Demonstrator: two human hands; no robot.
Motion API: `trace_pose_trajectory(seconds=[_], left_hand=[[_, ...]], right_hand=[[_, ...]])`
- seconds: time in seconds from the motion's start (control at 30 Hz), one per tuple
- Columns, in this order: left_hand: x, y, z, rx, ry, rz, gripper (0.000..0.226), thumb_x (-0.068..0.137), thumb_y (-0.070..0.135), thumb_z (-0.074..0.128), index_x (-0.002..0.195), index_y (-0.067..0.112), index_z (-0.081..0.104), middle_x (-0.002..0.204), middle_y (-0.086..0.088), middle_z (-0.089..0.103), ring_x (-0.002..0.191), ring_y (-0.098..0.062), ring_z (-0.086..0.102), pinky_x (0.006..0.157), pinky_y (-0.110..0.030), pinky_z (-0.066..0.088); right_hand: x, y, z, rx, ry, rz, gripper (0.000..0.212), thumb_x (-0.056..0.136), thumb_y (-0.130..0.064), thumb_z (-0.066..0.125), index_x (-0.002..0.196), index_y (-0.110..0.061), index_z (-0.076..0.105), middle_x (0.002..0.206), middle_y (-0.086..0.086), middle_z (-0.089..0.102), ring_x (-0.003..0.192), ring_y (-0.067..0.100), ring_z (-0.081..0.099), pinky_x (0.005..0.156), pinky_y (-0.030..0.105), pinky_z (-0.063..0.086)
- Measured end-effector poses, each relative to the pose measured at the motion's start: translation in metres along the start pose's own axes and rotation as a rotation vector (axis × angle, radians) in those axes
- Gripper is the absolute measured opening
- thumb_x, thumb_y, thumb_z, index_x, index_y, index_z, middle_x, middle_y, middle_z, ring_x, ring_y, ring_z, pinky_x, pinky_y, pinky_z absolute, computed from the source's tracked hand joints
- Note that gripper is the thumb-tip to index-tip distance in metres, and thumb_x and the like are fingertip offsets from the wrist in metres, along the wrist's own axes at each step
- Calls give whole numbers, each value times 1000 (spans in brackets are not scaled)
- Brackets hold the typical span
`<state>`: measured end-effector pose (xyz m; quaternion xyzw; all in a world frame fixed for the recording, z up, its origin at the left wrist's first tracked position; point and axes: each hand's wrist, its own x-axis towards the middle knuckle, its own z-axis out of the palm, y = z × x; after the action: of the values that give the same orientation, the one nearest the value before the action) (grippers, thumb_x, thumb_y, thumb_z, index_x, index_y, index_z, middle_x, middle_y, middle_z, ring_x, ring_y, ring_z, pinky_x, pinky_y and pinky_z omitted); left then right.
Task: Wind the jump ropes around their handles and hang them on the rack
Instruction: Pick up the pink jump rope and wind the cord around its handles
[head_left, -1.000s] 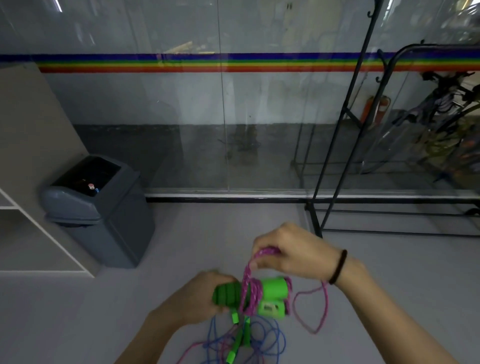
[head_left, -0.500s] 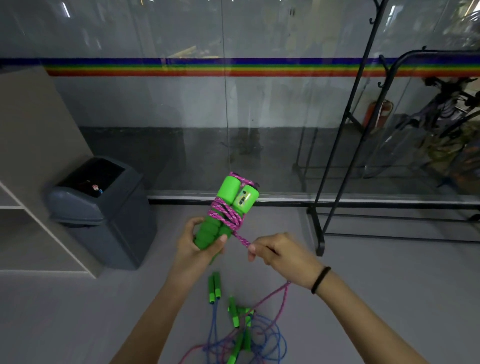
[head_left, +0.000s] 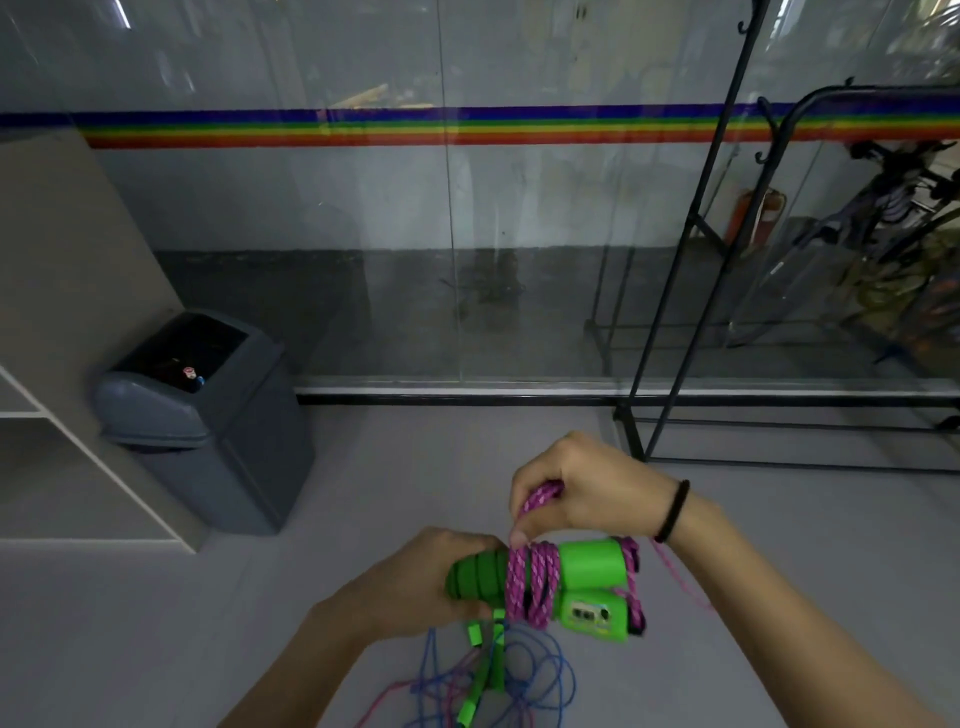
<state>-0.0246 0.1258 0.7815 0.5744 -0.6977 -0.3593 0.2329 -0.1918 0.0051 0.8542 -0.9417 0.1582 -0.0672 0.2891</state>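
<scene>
Over grey floor (head_left: 363, 493) near a bin (head_left: 208, 415), fingers (head_left: 524, 530) pinch pink rope (head_left: 535, 577) on green handles (head_left: 587, 566)

no legible text, labels or numbers anywhere

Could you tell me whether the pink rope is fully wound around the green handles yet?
Not fully. Several coils of the pink rope wrap the green handles, but the right hand holds a free stretch.

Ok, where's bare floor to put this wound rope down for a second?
Bare floor lies between the grey bin and the rack, ahead of both hands, and to the right, below the rack's base rail. Directly under the green handles it is crowded: loose ropes are tangled there.
</scene>
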Motion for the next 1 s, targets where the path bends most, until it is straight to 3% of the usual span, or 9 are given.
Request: trace_pose_trajectory(seconds=[0.17, 0.23, 0.3, 0.37, 0.5, 0.63, 0.8, 0.9, 1.0], left_hand=[[-8, 21, -6, -361, 49, 93, 29, 74, 5, 75, 95, 22, 67, 89, 4, 68, 81, -2, 58, 74, -21, 49], [-8, 28, -8, -482, 164, 104, 30, 71, 0, 75, 93, 18, 69, 87, 7, 69, 80, -1, 59, 72, -18, 49], [-7, 29, -11, -614, 316, 62, 28, 66, 8, 78, 92, 14, 68, 81, 7, 70, 76, -4, 61, 66, -17, 48], [-4, 26, -14, -685, 465, -26, 35, 60, 22, 78, 91, 10, 65, 76, 4, 68, 73, -11, 62, 63, -21, 50], [7, 21, -10, -703, 693, -178, 35, 63, 17, 74, 92, 6, 60, 65, 2, 68, 64, -14, 62, 56, -23, 51], [15, 10, -15, -599, 883, -308, 30, 76, 5, 71, 101, 2, 54, 76, -7, 64, 63, -16, 59, 51, -15, 47], [14, -6, -6, -64, 650, -324, 46, 69, 21, 73, 108, 26, 49, 86, 4, 65, 77, -17, 64, 65, -22, 47], [9, -9, -7, 76, 470, -330, 41, 61, 37, 59, 101, 31, 58, 89, 1, 70, 86, -19, 67, 74, -31, 51], [4, -12, -6, 106, 201, -224, 31, 63, 42, 57, 93, 49, 57, 89, 7, 71, 86, -6, 66, 77, -31, 52]], right_hand=[[8, 28, 10, 551, 11, 82, 14, 75, -2, 71, 75, -15, 64, 64, -14, 68, 61, -6, 59, 62, 11, 45], [8, 41, 23, 653, 85, 174, 19, 72, -11, 75, 81, -17, 59, 72, -13, 70, 62, -8, 62, 62, 7, 47], [7, 42, 31, 569, 174, 314, 27, 79, -6, 69, 71, -22, 49, 48, -18, 62, 49, -12, 57, 52, 5, 45], [6, 37, 37, 450, 192, 250, 36, 90, 2, 48, 60, -17, 44, 34, -12, 48, 34, 0, 44, 40, 9, 34], [2, 26, 38, 494, 207, 239, 33, 96, -17, 43, 69, -16, 62, 37, -10, 44, 37, 1, 36, 46, 10, 31], [-7, 13, 38, 141, 109, 170, 26, 96, -24, 44, 82, -17, 64, 52, -11, 46, 50, 1, 48, 55, 10, 33], [-18, -1, 21, -258, -36, 165, 28, 95, -39, 40, 105, -19, 58, 102, 11, 65, 98, 29, 57, 75, 33, 42], [-20, -5, -3, -246, -64, 128, 28, 92, -41, 47, 100, -20, 62, 100, 7, 66, 94, 22, 59, 71, 28, 39], [-14, 0, -22, -190, -52, 79, 27, 81, -47, 61, 91, -22, 67, 84, -3, 69, 75, 6, 59, 67, 26, 42]])
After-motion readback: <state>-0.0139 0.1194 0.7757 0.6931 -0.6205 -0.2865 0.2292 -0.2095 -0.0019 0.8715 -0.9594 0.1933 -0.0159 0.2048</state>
